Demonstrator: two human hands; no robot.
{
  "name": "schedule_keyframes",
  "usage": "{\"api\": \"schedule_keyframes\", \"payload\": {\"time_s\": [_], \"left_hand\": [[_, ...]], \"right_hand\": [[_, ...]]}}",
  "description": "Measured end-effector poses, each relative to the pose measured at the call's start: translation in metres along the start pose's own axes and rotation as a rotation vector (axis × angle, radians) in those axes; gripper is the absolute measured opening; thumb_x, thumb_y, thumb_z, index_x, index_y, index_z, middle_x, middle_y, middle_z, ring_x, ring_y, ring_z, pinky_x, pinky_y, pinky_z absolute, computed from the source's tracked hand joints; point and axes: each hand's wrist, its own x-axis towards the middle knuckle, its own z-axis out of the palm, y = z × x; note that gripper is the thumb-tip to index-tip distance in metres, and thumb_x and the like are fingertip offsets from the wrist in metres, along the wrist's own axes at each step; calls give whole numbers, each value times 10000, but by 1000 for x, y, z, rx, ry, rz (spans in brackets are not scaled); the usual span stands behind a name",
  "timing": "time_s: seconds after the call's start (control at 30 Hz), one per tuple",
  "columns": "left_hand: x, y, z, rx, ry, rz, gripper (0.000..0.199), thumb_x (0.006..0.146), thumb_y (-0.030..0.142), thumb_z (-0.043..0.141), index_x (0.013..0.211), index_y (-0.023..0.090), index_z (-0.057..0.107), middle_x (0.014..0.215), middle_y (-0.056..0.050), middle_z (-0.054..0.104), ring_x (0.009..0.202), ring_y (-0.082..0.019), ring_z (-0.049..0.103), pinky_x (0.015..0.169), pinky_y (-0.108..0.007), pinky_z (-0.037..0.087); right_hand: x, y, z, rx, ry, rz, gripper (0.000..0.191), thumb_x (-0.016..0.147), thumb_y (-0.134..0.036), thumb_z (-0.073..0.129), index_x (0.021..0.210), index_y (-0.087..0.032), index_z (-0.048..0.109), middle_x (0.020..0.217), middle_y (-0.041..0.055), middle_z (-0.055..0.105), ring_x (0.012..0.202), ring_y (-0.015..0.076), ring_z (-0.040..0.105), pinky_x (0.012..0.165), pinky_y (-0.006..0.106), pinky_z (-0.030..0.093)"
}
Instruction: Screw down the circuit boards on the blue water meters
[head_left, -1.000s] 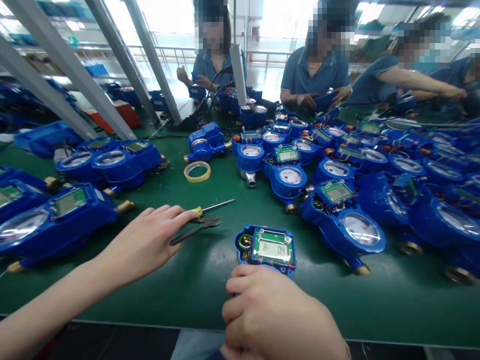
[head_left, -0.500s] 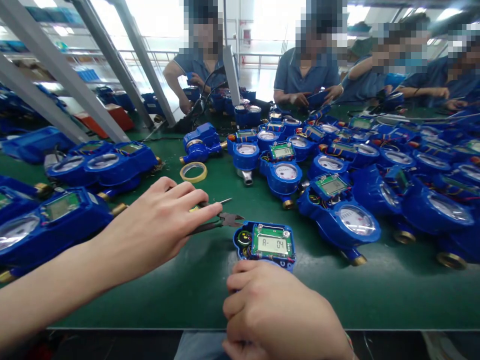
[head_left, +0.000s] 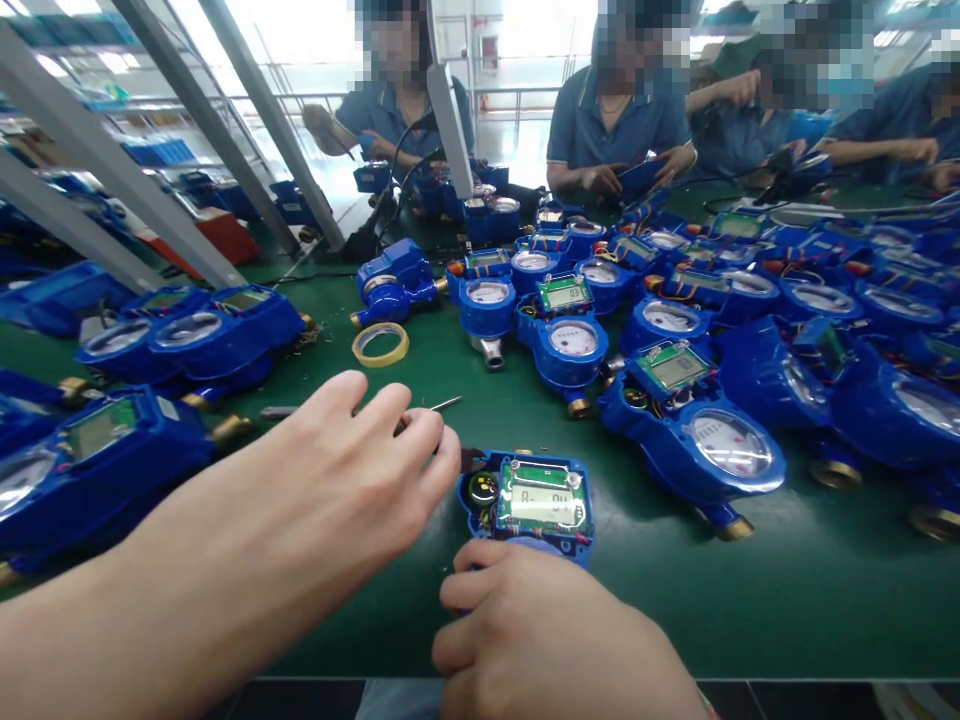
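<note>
My left hand (head_left: 375, 460) is closed, its fingers curled over a pair of cutting pliers. The dark jaws of the pliers (head_left: 471, 460) stick out past the fingertips at the upper left corner of a blue water meter; the handles are hidden. My right hand (head_left: 525, 625) is closed round the near part of this water meter (head_left: 586, 510), covering its dial. The meter's housing is uncovered, with a green circuit board, a small display (head_left: 544, 503) and a round dark part at its left. A thin screwdriver (head_left: 448, 403) lies behind my left hand, partly hidden by it.
A roll of yellowish tape (head_left: 381, 345) lies beyond my left hand. Many blue water meters (head_left: 720, 445) crowd the right and back of the green table (head_left: 675, 610); others (head_left: 112, 440) stand at the left. Grey posts (head_left: 150, 170) rise at left. Several people sit opposite.
My left hand has moved right and slightly down, its fingers curling further over the pliers' handles. The plier jaws are now against the meter's corner. The right hand stays on the meter.
</note>
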Motion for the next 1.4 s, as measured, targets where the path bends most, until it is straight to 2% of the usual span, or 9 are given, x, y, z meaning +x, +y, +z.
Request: {"api": "schedule_keyframes", "payload": {"time_s": [0.17, 0.43, 0.53, 0.67, 0.87, 1.03, 1.2, 1.3, 1.4], "left_hand": [[-4, 1, 8, -39, -22, -15, 471, 712, 45, 476, 1117, 232, 630, 875, -65, 644, 747, -272, 571, 558, -384, 389], [-3, 10, 3, 14, 36, -58, 366, 757, 95, 452, 1021, 208, 678, 832, -92, 657, 687, -284, 578, 510, -381, 376], [0, 8, 2, -23, 15, -66, 373, 719, 83, 492, 999, 234, 687, 819, -67, 663, 698, -284, 595, 548, -402, 430], [1, 7, 3, -92, -59, -107, 467, 647, 12, 492, 1008, 233, 690, 841, -71, 679, 670, -252, 619, 516, -352, 447], [0, 15, 0, -100, -89, -120, 460, 657, 21, 474, 1016, 213, 687, 876, -104, 684, 671, -281, 631, 480, -364, 452], [-3, 24, -1, -90, -82, -162, 409, 677, 71, 489, 1013, 199, 683, 852, -113, 658, 661, -304, 614, 461, -382, 436], [-6, 42, -3, 24, -196, -188, 441, 736, 52, 465, 1125, 170, 637, 819, -120, 608, 682, -318, 590, 499, -412, 437], [-4, 49, -6, 63, -168, -205, 421, 769, 67, 450, 1134, 164, 635, 820, -126, 603, 659, -307, 574, 487, -402, 417], [-5, 41, -8, 31, -107, -190, 416, 767, 82, 460, 1129, 175, 643, 853, -129, 616, 700, -304, 575, 509, -403, 417]], "right_hand": [[0, -1, -1, -18, 1, -4, 200, 972, -325, 552, 1076, -165, 610, 1117, 79, 610, 929, 194, 617, 823, 382, 538], [0, -3, 2, -16, -10, -5, 210, 971, -326, 551, 1104, -170, 600, 1140, 83, 598, 953, 203, 610, 839, 395, 531], [4, 0, 1, -13, -16, 1, 165, 954, -308, 578, 979, -156, 635, 1037, 60, 634, 913, 192, 609, 836, 390, 517], [7, 4, 0, -8, -18, 4, 168, 927, -231, 598, 781, -165, 651, 916, 31, 661, 853, 175, 588, 846, 377, 490], [-1, -3, 0, -11, 0, 14, 218, 965, -326, 561, 1107, -164, 596, 1140, 82, 595, 964, 210, 605, 845, 406, 525], [-2, -6, 0, -22, 7, 34, 225, 967, -315, 560, 1134, -168, 587, 1158, 86, 588, 967, 211, 607, 840, 404, 534], [2, -5, 1, -28, 13, 56, 208, 966, -326, 561, 1080, -158, 605, 1103, 77, 611, 933, 200, 615, 827, 392, 533], [6, -4, 3, -24, 15, 67, 199, 963, -335, 563, 1014, -151, 618, 1041, 63, 626, 901, 191, 616, 826, 388, 520], [9, -3, 5, -12, 23, 82, 199, 952, -331, 563, 885, -159, 637, 925, 39, 646, 838, 176, 595, 823, 368, 485]]}}
